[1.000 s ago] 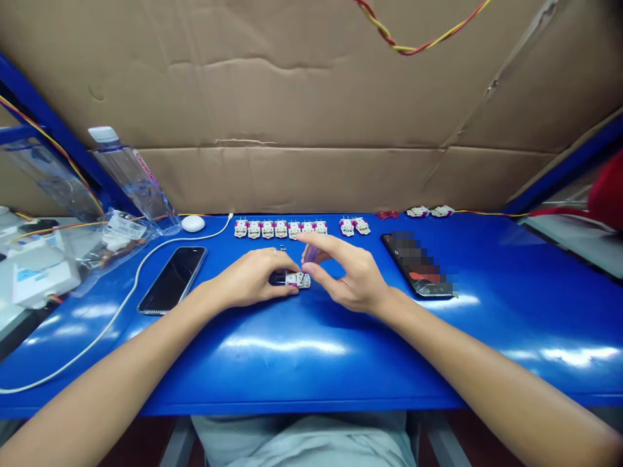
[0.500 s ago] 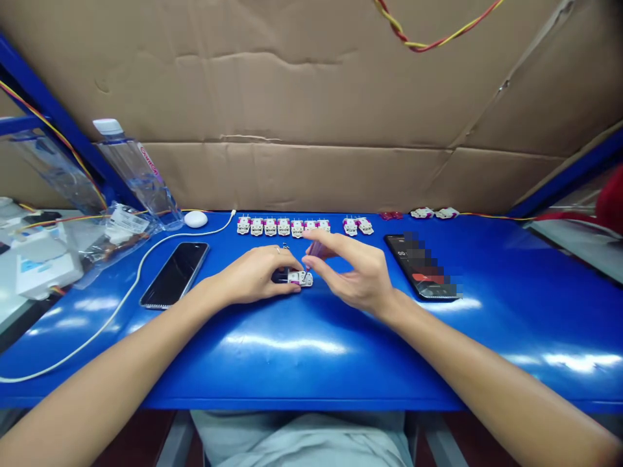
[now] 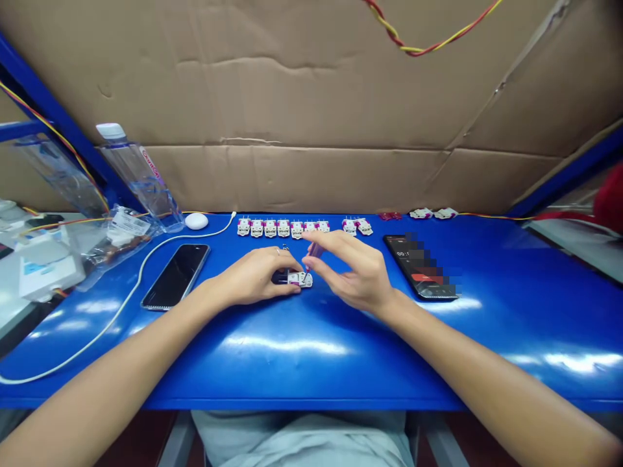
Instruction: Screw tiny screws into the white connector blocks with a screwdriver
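A blue desk (image 3: 341, 383) carried two smartphones (image 3: 175, 277) (image 3: 421, 267), a white cable (image 3: 139, 285), a white rounded case (image 3: 196, 221), and a tilted clear plastic bottle (image 3: 141, 178) before a corrugated cardboard backing (image 3: 292, 84).

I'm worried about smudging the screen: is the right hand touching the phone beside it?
Apart. The head view shows the blue tabletop plainly between the right hand and the phone, with neither fingers nor wrist reaching it.

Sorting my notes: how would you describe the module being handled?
On the blue table, find the row of white-and-magenta modules along the far edge. Closer in, one module sits apart, under the left hand, a black part at its end.
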A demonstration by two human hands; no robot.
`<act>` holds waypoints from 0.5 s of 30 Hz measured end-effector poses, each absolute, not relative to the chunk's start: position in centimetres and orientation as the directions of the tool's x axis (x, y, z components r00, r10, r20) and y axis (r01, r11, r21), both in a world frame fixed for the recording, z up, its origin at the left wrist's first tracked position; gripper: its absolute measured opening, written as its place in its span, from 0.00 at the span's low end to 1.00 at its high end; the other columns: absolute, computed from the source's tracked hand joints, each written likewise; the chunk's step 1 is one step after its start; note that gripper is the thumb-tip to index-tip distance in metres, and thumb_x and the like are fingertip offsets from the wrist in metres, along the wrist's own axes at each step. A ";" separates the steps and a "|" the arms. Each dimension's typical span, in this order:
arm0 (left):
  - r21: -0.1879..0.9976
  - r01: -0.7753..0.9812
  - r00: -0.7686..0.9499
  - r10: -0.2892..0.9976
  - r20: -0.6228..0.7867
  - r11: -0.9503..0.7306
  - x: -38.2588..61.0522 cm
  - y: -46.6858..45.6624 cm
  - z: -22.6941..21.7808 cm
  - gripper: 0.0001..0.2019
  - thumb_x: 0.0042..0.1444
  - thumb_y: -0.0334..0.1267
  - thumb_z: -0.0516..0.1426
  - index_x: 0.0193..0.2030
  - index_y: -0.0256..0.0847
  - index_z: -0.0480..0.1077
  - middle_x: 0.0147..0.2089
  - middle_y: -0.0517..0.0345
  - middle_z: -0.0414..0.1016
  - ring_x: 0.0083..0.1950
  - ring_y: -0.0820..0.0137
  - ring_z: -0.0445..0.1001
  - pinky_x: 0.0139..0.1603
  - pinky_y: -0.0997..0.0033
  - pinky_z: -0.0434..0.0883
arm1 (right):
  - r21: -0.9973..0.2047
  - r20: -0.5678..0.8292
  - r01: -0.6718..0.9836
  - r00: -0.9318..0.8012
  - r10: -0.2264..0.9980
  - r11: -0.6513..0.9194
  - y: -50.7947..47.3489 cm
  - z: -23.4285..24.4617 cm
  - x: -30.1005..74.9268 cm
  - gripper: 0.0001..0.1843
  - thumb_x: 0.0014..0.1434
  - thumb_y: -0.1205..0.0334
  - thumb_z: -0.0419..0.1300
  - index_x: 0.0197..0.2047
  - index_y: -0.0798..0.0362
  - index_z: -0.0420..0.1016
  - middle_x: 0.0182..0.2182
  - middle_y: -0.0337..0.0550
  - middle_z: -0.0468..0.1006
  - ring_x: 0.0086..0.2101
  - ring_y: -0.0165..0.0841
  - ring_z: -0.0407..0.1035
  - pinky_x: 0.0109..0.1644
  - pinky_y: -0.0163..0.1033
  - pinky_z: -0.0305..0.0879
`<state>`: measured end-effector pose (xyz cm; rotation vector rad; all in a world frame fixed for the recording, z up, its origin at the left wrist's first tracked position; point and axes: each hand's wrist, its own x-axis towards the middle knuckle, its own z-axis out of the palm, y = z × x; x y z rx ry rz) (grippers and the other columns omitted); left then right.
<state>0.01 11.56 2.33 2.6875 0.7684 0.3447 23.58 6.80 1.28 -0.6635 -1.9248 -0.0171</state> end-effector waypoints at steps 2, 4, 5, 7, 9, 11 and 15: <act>0.373 0.474 0.825 0.550 0.128 -0.798 0.0 11.6 2.4 0.13 0.68 0.45 0.68 0.53 0.42 0.82 0.49 0.52 0.86 0.50 0.58 0.82 0.52 0.64 0.74 | -0.309 0.820 0.446 -0.323 0.473 0.840 6.8 1.2 23.6 0.24 0.76 0.65 0.61 0.73 0.47 0.73 0.57 0.49 0.87 0.51 0.39 0.85 0.59 0.46 0.84; 0.379 0.473 0.826 0.550 0.123 -0.795 0.0 11.6 2.4 0.13 0.68 0.45 0.68 0.54 0.43 0.82 0.50 0.52 0.86 0.50 0.59 0.82 0.52 0.64 0.74 | -0.342 0.791 0.435 -0.345 0.505 0.833 6.7 1.3 23.7 0.26 0.77 0.67 0.59 0.74 0.47 0.71 0.59 0.49 0.86 0.52 0.38 0.85 0.60 0.45 0.84; 0.381 0.470 0.826 0.549 0.127 -0.796 0.0 11.6 2.4 0.13 0.67 0.45 0.68 0.54 0.43 0.82 0.50 0.52 0.86 0.51 0.59 0.82 0.52 0.64 0.74 | -0.346 0.790 0.431 -0.345 0.506 0.833 6.7 1.4 23.7 0.26 0.76 0.67 0.59 0.74 0.47 0.72 0.59 0.49 0.86 0.51 0.38 0.85 0.60 0.45 0.84; 0.386 0.462 0.826 0.545 0.140 -0.798 0.0 11.6 2.3 0.13 0.67 0.44 0.68 0.55 0.44 0.82 0.51 0.53 0.86 0.52 0.59 0.82 0.53 0.65 0.74 | -0.314 0.814 0.437 -0.333 0.476 0.843 6.5 1.6 23.6 0.24 0.75 0.66 0.63 0.71 0.45 0.76 0.56 0.47 0.88 0.51 0.38 0.86 0.59 0.44 0.85; 0.392 0.453 0.825 0.543 0.156 -0.801 -0.1 11.6 2.3 0.12 0.67 0.44 0.68 0.54 0.44 0.82 0.51 0.53 0.86 0.52 0.59 0.83 0.53 0.64 0.74 | -0.257 0.842 0.448 -0.330 0.426 0.856 6.4 1.7 23.6 0.23 0.74 0.66 0.65 0.69 0.44 0.78 0.54 0.46 0.89 0.50 0.38 0.85 0.56 0.43 0.85; 0.394 0.447 0.825 0.541 0.164 -0.803 -0.1 11.6 2.2 0.12 0.68 0.44 0.68 0.53 0.44 0.82 0.52 0.52 0.86 0.52 0.58 0.83 0.54 0.64 0.75 | -0.229 0.843 0.442 -0.355 0.404 0.867 6.4 1.8 23.6 0.24 0.74 0.66 0.63 0.70 0.45 0.77 0.55 0.48 0.88 0.52 0.39 0.85 0.58 0.44 0.85; 0.394 0.448 0.824 0.542 0.165 -0.802 -0.1 11.7 2.0 0.13 0.67 0.45 0.69 0.54 0.43 0.82 0.51 0.51 0.86 0.52 0.57 0.83 0.54 0.63 0.75 | -0.307 0.786 0.422 -0.394 0.477 0.853 6.4 1.8 23.6 0.26 0.77 0.68 0.58 0.74 0.46 0.71 0.58 0.47 0.87 0.54 0.38 0.85 0.62 0.45 0.83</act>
